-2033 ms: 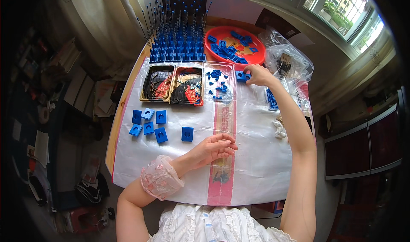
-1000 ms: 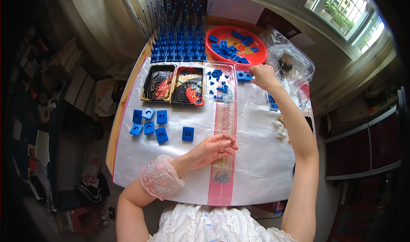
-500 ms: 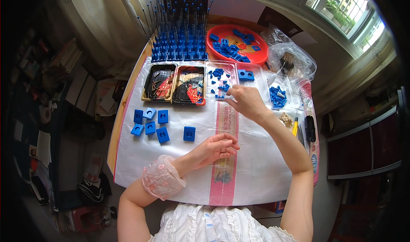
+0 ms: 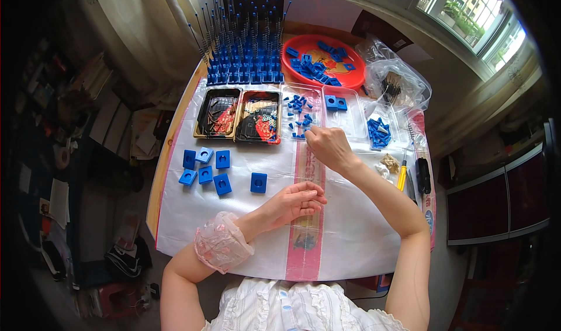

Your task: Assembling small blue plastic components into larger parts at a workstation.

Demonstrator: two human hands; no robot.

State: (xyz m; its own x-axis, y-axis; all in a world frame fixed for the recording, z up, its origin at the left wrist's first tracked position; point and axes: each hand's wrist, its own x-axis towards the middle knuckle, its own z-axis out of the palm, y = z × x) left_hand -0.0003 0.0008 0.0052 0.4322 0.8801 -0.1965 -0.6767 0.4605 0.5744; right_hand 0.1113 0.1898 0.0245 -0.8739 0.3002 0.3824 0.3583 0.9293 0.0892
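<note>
Currently, the right hand (image 4: 328,146) is hovering at the near edge of the clear tray (image 4: 310,91), small blue pieces (image 4: 297,105) lying inside; whether its grip is holding one, I cannot tell. The left hand (image 4: 294,203) is showing a loose, fairly wide grip.

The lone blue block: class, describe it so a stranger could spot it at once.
On the white sheet, find the left hand. Beyond its wrist lies the block, round hollow facing up; unlike the six blocks grouped to its left, it sits alone.
</note>
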